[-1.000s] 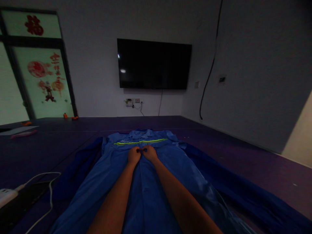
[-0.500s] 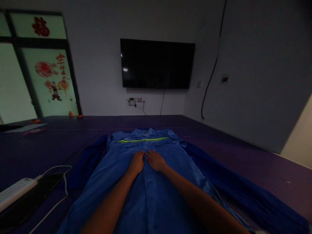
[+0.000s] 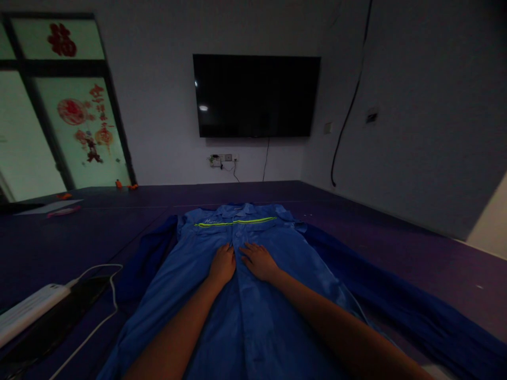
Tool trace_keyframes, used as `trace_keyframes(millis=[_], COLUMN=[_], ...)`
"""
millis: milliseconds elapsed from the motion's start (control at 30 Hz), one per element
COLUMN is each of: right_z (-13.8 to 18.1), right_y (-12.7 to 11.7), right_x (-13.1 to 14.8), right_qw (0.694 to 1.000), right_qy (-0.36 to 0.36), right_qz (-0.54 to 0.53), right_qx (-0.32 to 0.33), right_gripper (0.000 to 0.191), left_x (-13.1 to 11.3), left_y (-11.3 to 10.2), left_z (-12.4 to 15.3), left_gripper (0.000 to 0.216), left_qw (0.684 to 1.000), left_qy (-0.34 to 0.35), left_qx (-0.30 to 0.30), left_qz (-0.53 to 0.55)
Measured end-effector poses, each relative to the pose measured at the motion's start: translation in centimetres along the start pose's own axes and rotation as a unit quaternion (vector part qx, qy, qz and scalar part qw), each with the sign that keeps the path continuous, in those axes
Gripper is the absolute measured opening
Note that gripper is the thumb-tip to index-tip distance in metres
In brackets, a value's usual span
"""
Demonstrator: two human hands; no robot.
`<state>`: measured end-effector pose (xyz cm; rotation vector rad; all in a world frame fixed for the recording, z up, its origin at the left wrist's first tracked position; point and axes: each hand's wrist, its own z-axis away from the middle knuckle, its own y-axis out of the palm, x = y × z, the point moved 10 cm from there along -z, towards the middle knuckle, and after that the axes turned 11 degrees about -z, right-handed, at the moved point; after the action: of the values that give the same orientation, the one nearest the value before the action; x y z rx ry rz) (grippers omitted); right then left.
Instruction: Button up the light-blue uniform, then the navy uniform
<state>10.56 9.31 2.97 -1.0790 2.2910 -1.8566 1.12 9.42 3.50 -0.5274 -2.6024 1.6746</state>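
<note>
A blue work shirt (image 3: 277,311) lies spread front side up, its collar at the far end and a yellow-green stripe across the chest. Its darker blue sleeves stretch out to both sides. My left hand (image 3: 223,264) rests on the front just left of the button placket, fingers pointing to the collar and lying on the cloth. Right of the placket, my right hand (image 3: 259,261) lies flat with its fingers spread. A small gap separates the two hands. Neither hand has visible cloth pinched in it.
On the left lie a white power strip (image 3: 34,311) with a white cable (image 3: 113,295) and a dark flat object (image 3: 59,322). A pink item (image 3: 64,211) and small orange things (image 3: 127,185) lie farther back on the purple surface (image 3: 396,232). A television (image 3: 257,96) hangs on the wall.
My hands have moved slightly apart at the placket, the right one shifting to the right. The fingertips no longer meet. The camera view has shifted a little.
</note>
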Motion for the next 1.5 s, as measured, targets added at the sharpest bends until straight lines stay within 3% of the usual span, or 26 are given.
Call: trace_keyframes(millis=[200,333,500,1167,1500], right_z=[-0.3,-0.3,-0.3,-0.2,-1.0], right_y=[-1.3,-1.9,-2.0,-2.4,-1.8], right_x=[1.7,1.5,0.9,1.6,0.0], right_qw=[0.999,0.997,0.993,0.994,0.983], right_qy=[-0.036,-0.025,-0.013,-0.023,-0.034], right_qz=[-0.029,-0.059,-0.098,-0.074,-0.154], right_qx=[-0.024,-0.049,-0.063,-0.083,-0.099], right_gripper=[0.03,0.039,0.034,0.031,0.007], left_x=[-0.6,-1.4,-1.4,-1.3,-0.5], left_y=[0.0,-0.1,-0.6,-1.0,-1.5], left_z=[0.3,0.9,1.0,-0.2,-0.3], left_gripper=[0.027,0.026,0.024,0.02,0.017], left_qw=[0.999,0.998,0.999,0.998,0.986], left_qy=[0.021,0.044,0.021,0.032,-0.004], left_qx=[0.003,0.009,0.026,-0.002,-0.022], left_qz=[0.04,0.045,0.027,0.045,0.164])
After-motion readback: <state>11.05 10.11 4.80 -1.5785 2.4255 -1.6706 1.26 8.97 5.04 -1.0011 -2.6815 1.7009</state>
